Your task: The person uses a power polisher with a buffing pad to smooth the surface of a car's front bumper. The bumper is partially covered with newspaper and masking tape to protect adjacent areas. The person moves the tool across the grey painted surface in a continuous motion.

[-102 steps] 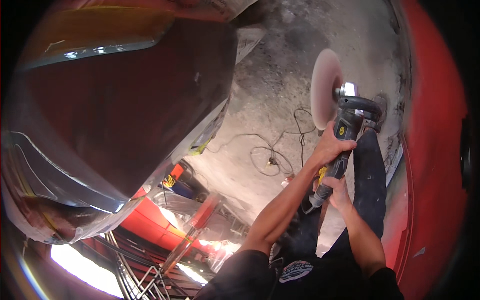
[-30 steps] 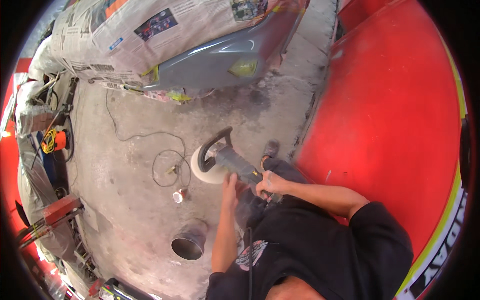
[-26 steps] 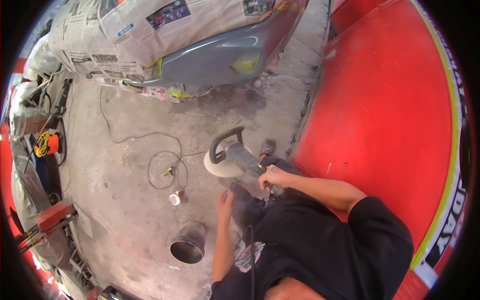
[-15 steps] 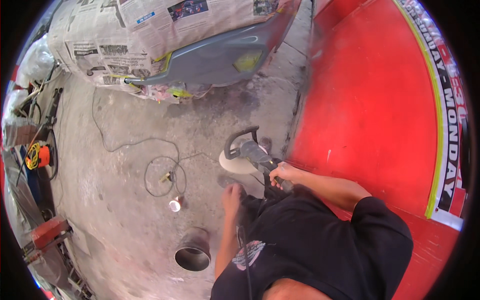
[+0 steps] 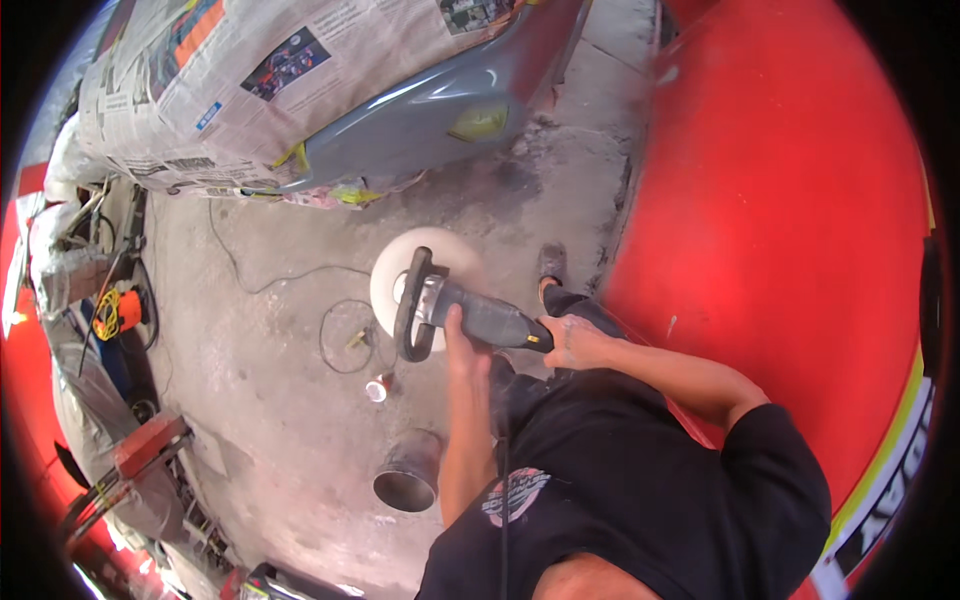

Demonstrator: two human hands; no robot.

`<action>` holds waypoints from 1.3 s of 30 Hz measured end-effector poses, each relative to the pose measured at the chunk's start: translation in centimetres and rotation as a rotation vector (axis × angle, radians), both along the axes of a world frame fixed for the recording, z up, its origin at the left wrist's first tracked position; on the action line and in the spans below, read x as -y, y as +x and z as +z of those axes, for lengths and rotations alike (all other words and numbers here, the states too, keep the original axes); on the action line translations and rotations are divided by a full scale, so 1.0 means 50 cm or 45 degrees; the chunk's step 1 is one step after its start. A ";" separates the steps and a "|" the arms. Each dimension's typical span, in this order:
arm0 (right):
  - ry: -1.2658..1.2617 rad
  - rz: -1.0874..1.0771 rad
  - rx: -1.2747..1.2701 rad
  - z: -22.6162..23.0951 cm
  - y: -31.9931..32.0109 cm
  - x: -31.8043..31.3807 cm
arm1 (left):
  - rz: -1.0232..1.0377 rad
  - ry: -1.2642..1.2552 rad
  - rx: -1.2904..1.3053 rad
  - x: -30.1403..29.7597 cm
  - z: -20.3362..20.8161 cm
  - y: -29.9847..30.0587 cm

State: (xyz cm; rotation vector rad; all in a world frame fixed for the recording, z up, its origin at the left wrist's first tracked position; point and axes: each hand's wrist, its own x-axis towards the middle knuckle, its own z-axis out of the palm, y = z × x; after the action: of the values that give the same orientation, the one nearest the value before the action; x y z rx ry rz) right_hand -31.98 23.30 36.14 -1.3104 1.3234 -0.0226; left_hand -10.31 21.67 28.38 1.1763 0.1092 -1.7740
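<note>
A dark rotary polisher (image 5: 480, 316) is held in front of my body, its head toward the left. Its wide white round pad (image 5: 440, 255) is beneath the loop-shaped black front handle (image 5: 408, 310). My right hand (image 5: 578, 343) is wrapped round the rear end of the tool. My left hand (image 5: 466, 345) grips the body just behind the head, its thumb up along the near side and its other fingers mostly hidden underneath. The pad is in the air, apart from the car.
Ahead is a car covered in newspaper (image 5: 250, 100), its grey bumper (image 5: 420, 115) exposed. A red panel (image 5: 780, 180) rises on the right. On the floor lie a coiled cable (image 5: 325, 340), a small white cup-like item (image 5: 377, 390) and an open cylinder (image 5: 405, 488). An orange unit (image 5: 118, 313) sits left.
The polisher has come up and left, its pad now turned more into view. My left hand, earlier off the tool, has taken hold of its body. The whole view has shifted.
</note>
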 end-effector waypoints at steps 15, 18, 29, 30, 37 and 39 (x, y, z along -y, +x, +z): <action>0.041 -0.386 0.202 -0.021 -0.222 0.028 | -0.225 -0.304 0.064 0.123 0.099 -0.260; 0.069 -0.388 0.218 -0.026 -0.220 0.030 | -0.264 -0.334 0.067 0.129 0.097 -0.252; 0.164 -0.548 0.170 0.023 -0.134 0.018 | -0.352 -0.291 -0.010 0.147 0.089 -0.199; 0.162 -0.577 0.154 0.026 -0.121 0.015 | -0.367 -0.322 -0.009 0.146 0.084 -0.196; 0.009 -0.647 0.034 0.040 -0.076 0.004 | -0.367 -0.366 -0.151 0.150 0.061 -0.162; -0.040 -0.661 -0.026 0.034 -0.069 -0.003 | -0.365 -0.343 -0.181 0.158 0.065 -0.159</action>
State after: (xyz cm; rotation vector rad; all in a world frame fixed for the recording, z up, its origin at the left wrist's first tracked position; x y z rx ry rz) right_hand -35.44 23.46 37.82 -0.9632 1.6542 -0.3906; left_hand -18.25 13.78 31.61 0.9046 -0.2202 -2.0484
